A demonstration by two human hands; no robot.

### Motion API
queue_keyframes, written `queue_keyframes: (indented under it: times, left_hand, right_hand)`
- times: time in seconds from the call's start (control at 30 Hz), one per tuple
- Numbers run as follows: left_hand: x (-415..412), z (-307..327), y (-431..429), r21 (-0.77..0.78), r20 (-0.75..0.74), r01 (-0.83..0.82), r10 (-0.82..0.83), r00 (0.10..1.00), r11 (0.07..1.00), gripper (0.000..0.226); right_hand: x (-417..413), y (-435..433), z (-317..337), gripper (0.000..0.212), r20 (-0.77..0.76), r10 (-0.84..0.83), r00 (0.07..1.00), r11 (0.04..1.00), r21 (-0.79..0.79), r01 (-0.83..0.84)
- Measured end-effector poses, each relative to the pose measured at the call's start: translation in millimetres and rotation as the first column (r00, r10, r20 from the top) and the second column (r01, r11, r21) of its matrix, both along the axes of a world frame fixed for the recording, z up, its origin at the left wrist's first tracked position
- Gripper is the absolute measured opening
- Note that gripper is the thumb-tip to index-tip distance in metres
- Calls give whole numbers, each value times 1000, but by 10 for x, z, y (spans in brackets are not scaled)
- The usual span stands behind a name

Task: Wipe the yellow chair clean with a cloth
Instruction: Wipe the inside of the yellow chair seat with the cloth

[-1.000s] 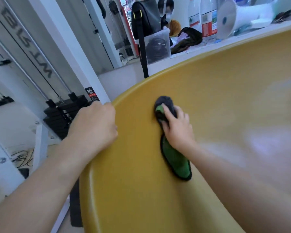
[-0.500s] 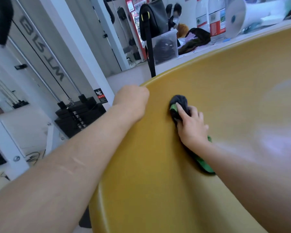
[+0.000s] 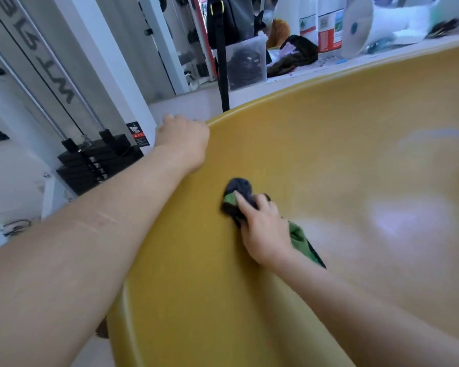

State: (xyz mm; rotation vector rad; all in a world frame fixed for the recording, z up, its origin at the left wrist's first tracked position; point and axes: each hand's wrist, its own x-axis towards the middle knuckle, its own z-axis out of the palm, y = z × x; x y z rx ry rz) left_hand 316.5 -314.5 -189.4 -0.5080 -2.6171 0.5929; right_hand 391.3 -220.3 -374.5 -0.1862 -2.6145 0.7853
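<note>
Head view: a glossy yellow moulded plastic chair (image 3: 329,154) fills the centre and right of the frame. The left hand (image 3: 183,141) grips its rim up in the middle-left, fingers curled over the edge. The right hand (image 3: 263,229) presses a bunched dark grey and green fabric cloth (image 3: 239,186) onto the chair's inner surface just below centre, fingers together and bent over it. A black weight stack (image 3: 90,162) sits at the left

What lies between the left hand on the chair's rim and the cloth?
Only bare yellow chair surface. In the head view, nothing sits between the left hand gripping the rim and the cloth that the right hand holds against it.
</note>
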Motion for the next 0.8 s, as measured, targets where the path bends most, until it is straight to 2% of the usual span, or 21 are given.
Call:
queue_keyframes:
  times: [0.07, 0.1, 0.13, 0.17, 0.23, 0.27, 0.33, 0.4, 0.47, 0.5, 0.57, 0.6, 0.63, 0.67, 0.7, 0.73, 0.77, 0.8]
  left_hand:
    - [10, -3, -11, 23, -12, -17, 17, 1000, 1000, 31]
    - [19, -25, -12, 22, -26, -29, 30, 999, 999, 31]
    - [33, -59, -6, 14, -38, -38, 39, 999, 999, 32]
    - [52, -93, -2, 8, -51, -45, 45, 998, 999, 33]
    - [65, -128, -2, 1, -81, -49, 49, 996, 999, 35]
    - [60, -132, 6, 7, -91, -53, 53, 994, 999, 33]
    - [52, -121, 30, 41, -97, -61, 64, 993, 997, 29]
    - [97, -112, 52, 51, -87, -70, 74, 993, 996, 30]
    - [119, -113, 80, 27, -88, -87, 89, 992, 996, 34]
    - [120, -122, 96, 19, -85, -90, 91, 992, 996, 37]
    - [103, -149, 134, 35, -76, -75, 77, 994, 997, 42]
    - [82, -160, 161, 60, -64, -53, 57, 996, 997, 45]
    - [51, -173, 188, 86, -47, -32, 36, 998, 996, 49]
    - [16, -191, 219, 99, -26, -22, 24, 999, 995, 58]
    - [-18, -204, 259, 95, 0, -24, 24, 1000, 995, 71]
    - [-51, -209, 307, 86, 20, -36, 35, 999, 996, 85]
    - [-78, -206, 351, 84, 29, -55, 52, 998, 995, 93]
    - [-90, -201, 383, 94, 29, -73, 71, 997, 993, 94]
  right_hand:
    - [405, -263, -96, 58, -86, 282, 956, 957, 99, -273]
    - [449, -153, -156, 55, -103, 362, 927, 924, 171, -342]
    - [395, 91, -233, 52, -108, 355, 928, 916, 238, -323]
    - [307, 410, -325, 50, -74, 249, 966, 937, 269, -221]
    - [166, 1151, -507, 52, 60, -115, 992, 971, 218, 100]
    - [157, 1422, -564, 53, 96, -284, 954, 953, 135, 270]
    - [141, 1425, -565, 53, 160, -446, 881, 890, -29, 456]
    - [79, 822, -435, 52, 153, -375, 914, 918, -74, 389]
    - [52, 71, -279, 52, -15, -142, 990, 990, 8, 142]
    - [62, -141, -211, 51, -97, -5, 995, 999, 41, 9]
    - [-37, -58, -141, 49, -219, 196, 956, 977, 125, -172]
    - [-101, 156, -172, 49, -243, 216, 946, 966, 194, -171]
    - [-179, 420, -229, 49, -237, 160, 958, 967, 232, -104]
    - [-268, 700, -257, 50, -205, 26, 978, 985, 175, 11]
    - [-353, 975, -258, 51, -151, -164, 975, 983, 52, 174]
    - [-418, 1183, -229, 52, -101, -358, 928, 929, -141, 343]
    - [-472, 1247, -171, 53, -25, -493, 870, 832, -304, 463]
    - [-529, 1151, -92, 54, 16, -559, 829, 764, -378, 522]
